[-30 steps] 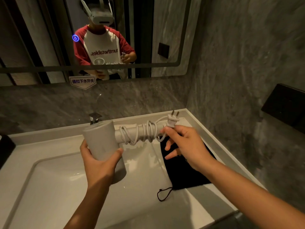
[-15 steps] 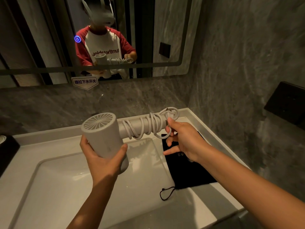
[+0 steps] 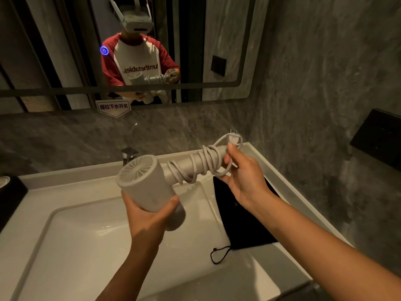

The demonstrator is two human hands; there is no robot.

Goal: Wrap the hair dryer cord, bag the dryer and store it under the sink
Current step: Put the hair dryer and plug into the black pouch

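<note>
Mid-frame, the left hand (image 3: 149, 216) is gripping the hair dryer (image 3: 147, 190) barrel; the right hand (image 3: 245, 177) is pinching the wrapped cord (image 3: 195, 166) above the black drawstring bag (image 3: 247, 231)

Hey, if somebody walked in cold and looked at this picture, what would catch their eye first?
The pale hair dryer held up over the sink, left hand around its barrel and cord coiled on the handle, which the right hand pinches near the plug. Next, the black drawstring bag lying flat on the counter to the right.
</note>
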